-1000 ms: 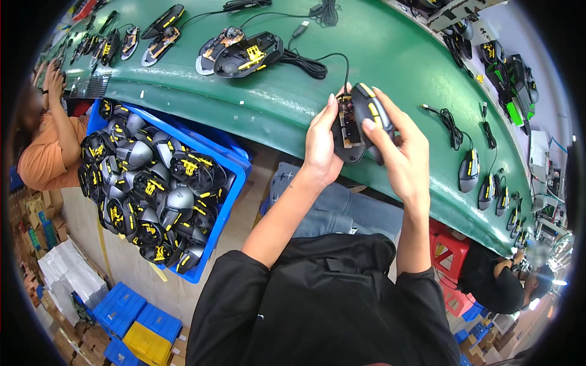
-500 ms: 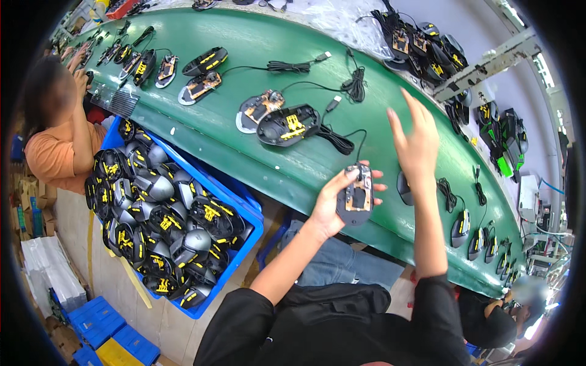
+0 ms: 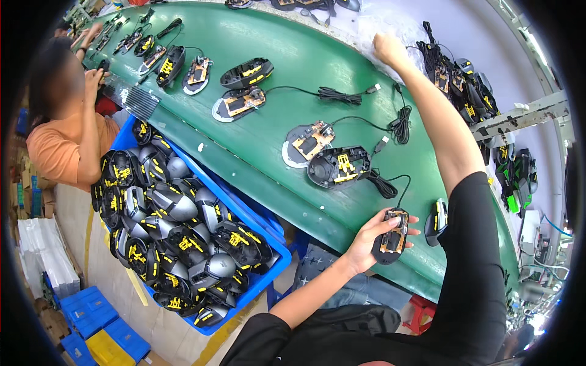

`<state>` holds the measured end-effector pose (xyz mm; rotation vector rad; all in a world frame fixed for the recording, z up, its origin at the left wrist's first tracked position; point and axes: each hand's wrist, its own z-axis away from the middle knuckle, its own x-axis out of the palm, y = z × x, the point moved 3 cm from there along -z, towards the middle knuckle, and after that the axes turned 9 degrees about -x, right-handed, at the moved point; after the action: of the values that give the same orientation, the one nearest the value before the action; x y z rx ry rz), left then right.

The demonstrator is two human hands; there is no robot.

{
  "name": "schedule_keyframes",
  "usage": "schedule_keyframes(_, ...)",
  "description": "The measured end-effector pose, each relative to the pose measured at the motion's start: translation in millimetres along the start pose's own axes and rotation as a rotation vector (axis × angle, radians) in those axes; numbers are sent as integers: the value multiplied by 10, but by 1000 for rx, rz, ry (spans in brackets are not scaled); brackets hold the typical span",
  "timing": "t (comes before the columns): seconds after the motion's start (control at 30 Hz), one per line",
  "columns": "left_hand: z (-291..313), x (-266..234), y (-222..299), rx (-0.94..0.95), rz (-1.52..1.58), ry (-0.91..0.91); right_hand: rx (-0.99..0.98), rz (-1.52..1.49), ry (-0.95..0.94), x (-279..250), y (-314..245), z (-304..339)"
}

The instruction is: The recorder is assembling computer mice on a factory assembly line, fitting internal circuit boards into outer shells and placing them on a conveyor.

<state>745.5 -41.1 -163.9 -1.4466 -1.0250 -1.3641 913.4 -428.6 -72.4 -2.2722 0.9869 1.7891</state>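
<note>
My left hand (image 3: pixel 365 247) grips a mouse base with its circuit board (image 3: pixel 392 236), thumb on the board and fingers round the side, above the belt's near edge. A black cable runs from it. My right hand (image 3: pixel 390 52) reaches to the far side of the belt, fingers curled at a clear plastic bag (image 3: pixel 381 23); what they hold, if anything, is hidden. Just beyond my left hand lie an upturned mouse shell (image 3: pixel 339 168) with yellow parts inside and another mouse base with a board (image 3: pixel 308 143). A closed-up mouse (image 3: pixel 436 222) sits to the right.
The green conveyor belt (image 3: pixel 262 183) curves across the view with more mouse parts and coiled cables. A blue crate (image 3: pixel 278 268) full of mouse shells stands at the near left. Boards and cables are heaped on the far ledge (image 3: pixel 455 85). A person in orange (image 3: pixel 61 146) works at the left.
My right hand has moved away and up to the plastic bag, its fingers going from spread to curled. My left hand still holds the mouse base. The view has shifted.
</note>
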Motion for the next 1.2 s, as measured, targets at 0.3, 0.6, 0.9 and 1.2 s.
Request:
schedule_keyframes(0.3,28,6,-17,23,73,-52,188,-557,-149,-279,427,-51)
schedule_keyframes(0.6,119,236,-30,46,-155,225,167,-825,195,-1502,30,1306)
schedule_keyframes(0.9,72,160,-72,15,-298,166,127,-498,317,-910,-64,1183)
schedule_keyframes(1.2,85,48,-142,3,-192,73,405,-707,429,-867,231,1055)
